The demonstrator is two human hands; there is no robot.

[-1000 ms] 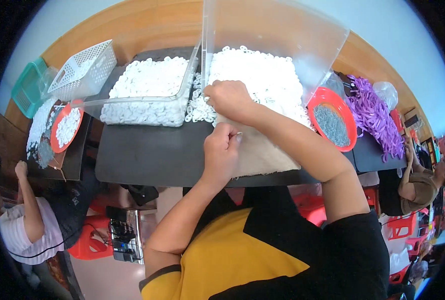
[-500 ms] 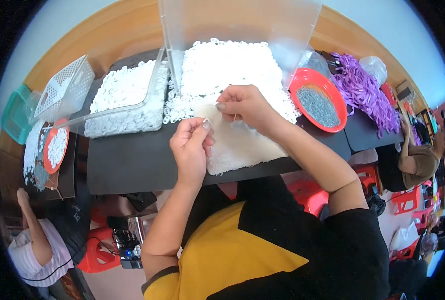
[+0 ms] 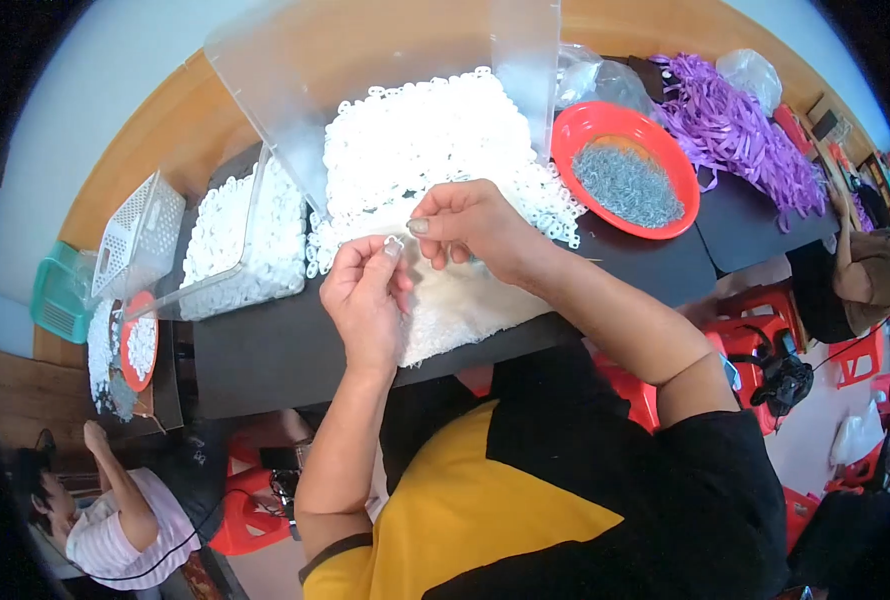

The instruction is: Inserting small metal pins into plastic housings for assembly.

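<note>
Between the thumb and forefinger of my left hand (image 3: 365, 310) is a small white plastic piece (image 3: 395, 240), looped in shape. My right hand (image 3: 480, 228) is just to its right, thumb and forefinger pinched together; anything between them is too small to make out. Both hands are above a cream cloth (image 3: 470, 315) spread on the dark table. Beyond them rises a big heap of white plastic pieces (image 3: 425, 130) with small holes. To the right, a red bowl (image 3: 570, 125) holds many small grey metal parts (image 3: 625, 185).
A clear plastic bin (image 3: 385, 40) stands tipped behind the heap. Left of it, another clear bin (image 3: 227, 290) is full of white pieces. Purple ribbons (image 3: 740, 140) lie at the far right. People sit at left (image 3: 130, 510) and right (image 3: 870, 275).
The view has turned, so the table appears tilted. My right hand has shifted slightly lower relative to the left, and its fingers now sit closer to the white piece.
</note>
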